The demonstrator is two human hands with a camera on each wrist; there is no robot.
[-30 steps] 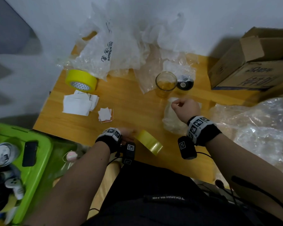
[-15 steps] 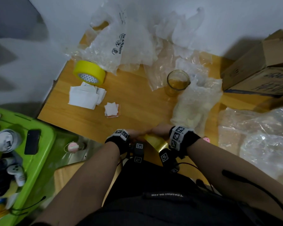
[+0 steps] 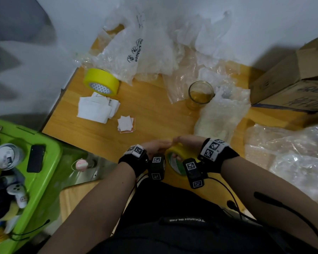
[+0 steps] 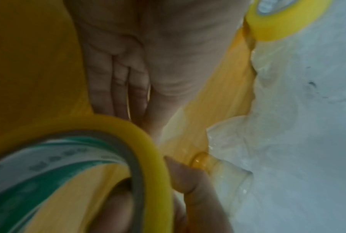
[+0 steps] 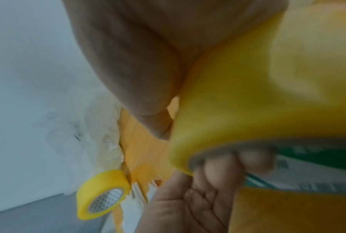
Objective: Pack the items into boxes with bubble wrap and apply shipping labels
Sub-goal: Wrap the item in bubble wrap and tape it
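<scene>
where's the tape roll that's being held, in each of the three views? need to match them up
Head: held tape roll at bottom centre, between the left hand and right hand, above the table's near edge.
Left wrist: held tape roll fills the lower left; green-printed core visible.
Right wrist: held tape roll fills the right side.
Shared landmark: the second yellow tape roll on the table, at top right and lower left in the wrist views.

A: Where is the tape roll?

B: At the near edge of the table, between the left hand and the right hand.

A: And behind it?

B: The glass jar stands further back, right of centre, beside the bubble wrap. The second tape roll lies at the far left, the paper labels before it. The cardboard box is at the far right.
</scene>
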